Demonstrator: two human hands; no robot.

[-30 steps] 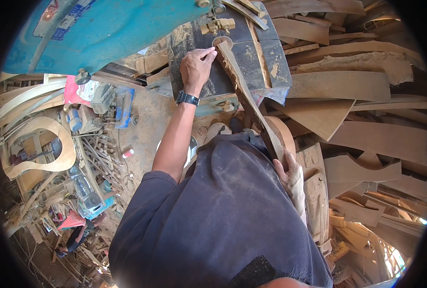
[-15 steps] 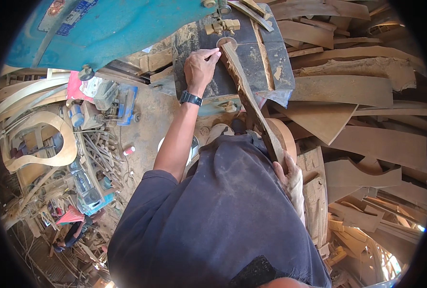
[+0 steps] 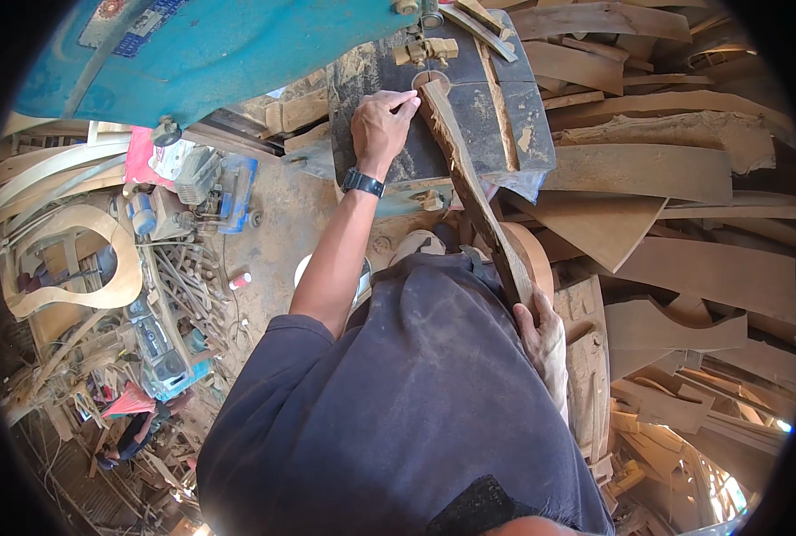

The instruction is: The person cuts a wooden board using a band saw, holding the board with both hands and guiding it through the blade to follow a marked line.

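Note:
A long, rough-edged wooden plank (image 3: 474,192) slants from the band saw's dark table (image 3: 527,125) back toward my right side. Its far end lies over the round table insert (image 3: 445,87), close to the blade guides (image 3: 426,52). My left hand (image 3: 383,129), with a dark watch on its wrist, is closed, thumb and forefinger pinched at the left edge of that far end. Beside my hip, my right hand (image 3: 543,339) grips the near end, thumb on top; its other fingers are partly hidden.
The saw's teal housing (image 3: 228,54) overhangs the upper left. Wood offcuts (image 3: 487,31) lie on the table's far corner. Curved boards (image 3: 639,170) are heaped on the right. On the left are a curved wooden frame (image 3: 125,259), a blue machine (image 3: 237,192) and another person (image 3: 134,438).
The whole view has shifted slightly, moving the saw table and left hand a little rightward in it. Both hands keep their places on the plank, with no clear movement along the table.

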